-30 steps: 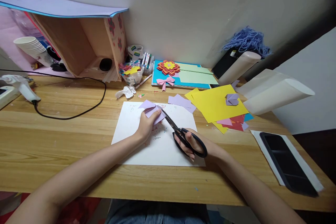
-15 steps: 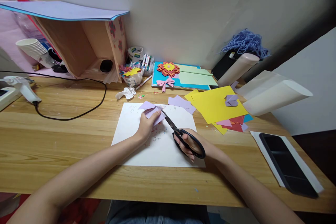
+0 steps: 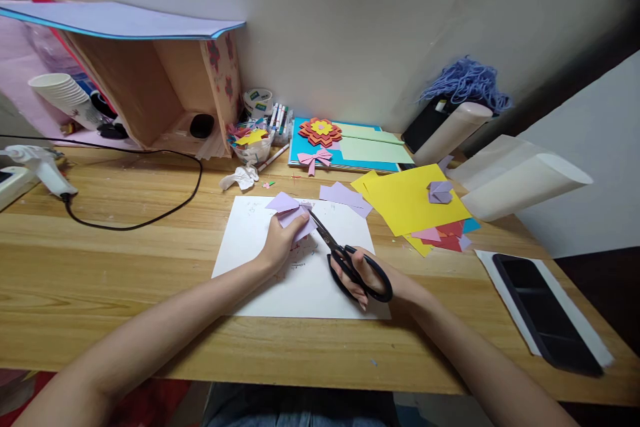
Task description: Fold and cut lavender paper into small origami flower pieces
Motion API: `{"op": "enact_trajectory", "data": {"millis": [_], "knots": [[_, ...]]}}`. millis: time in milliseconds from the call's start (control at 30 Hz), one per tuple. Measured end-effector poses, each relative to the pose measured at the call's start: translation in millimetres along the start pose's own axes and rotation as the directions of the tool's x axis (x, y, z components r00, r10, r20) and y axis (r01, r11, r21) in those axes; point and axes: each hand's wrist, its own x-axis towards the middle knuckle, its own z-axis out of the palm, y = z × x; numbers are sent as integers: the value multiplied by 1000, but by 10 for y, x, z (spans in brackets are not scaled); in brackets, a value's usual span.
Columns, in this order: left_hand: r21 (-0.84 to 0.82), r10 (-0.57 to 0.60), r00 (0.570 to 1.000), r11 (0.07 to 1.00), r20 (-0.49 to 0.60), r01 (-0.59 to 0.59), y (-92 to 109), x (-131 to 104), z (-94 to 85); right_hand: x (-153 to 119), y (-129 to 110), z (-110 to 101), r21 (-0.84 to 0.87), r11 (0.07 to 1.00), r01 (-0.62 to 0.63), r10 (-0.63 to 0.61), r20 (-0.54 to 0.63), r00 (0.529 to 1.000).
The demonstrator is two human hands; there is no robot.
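Note:
My left hand (image 3: 281, 240) pinches a folded piece of lilac paper (image 3: 284, 203), thumb on top, over a white sheet (image 3: 250, 303) marked with scribbles. My right hand (image 3: 361, 275) grips black-handled scissors (image 3: 327, 237) by the loops. The scissor tips meet the right edge of the lilac paper, close to my left thumb; whether the blades are cutting into it I cannot tell. Just beyond the white sheet's far edge, more lilac paper (image 3: 345, 197) lies on the wooden table.
Yellow paper (image 3: 410, 200) with a folded lilac piece (image 3: 440, 192) lies to the right, near a phone (image 3: 545, 313). Behind are a blue board (image 3: 300, 147) with a paper flower (image 3: 320, 132), a tub of scraps (image 3: 253, 147) and a cardboard box (image 3: 220, 87). A glue gun (image 3: 43, 167) trails its cord at left.
The scissor handles have spread slightly apart. Both hands keep nearly the same place, and the lilac paper has shifted only a touch to the right.

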Motion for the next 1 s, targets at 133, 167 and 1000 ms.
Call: {"op": "enact_trajectory", "data": {"millis": [133,167,1000], "knots": [[-10,-22,1000,1000,10,22,-5,3,5,0,39,-13,-21,1000,2,-3,-7,1000],[-11,-21,1000,1000,8,22,-7,5,5,-3,31,-12,-24,1000,3,-3,-7,1000],[0,-9,999,1000,45,9,-14,-12,6,-45,-122,26,-77,997,-3,1,-17,1000]]}}
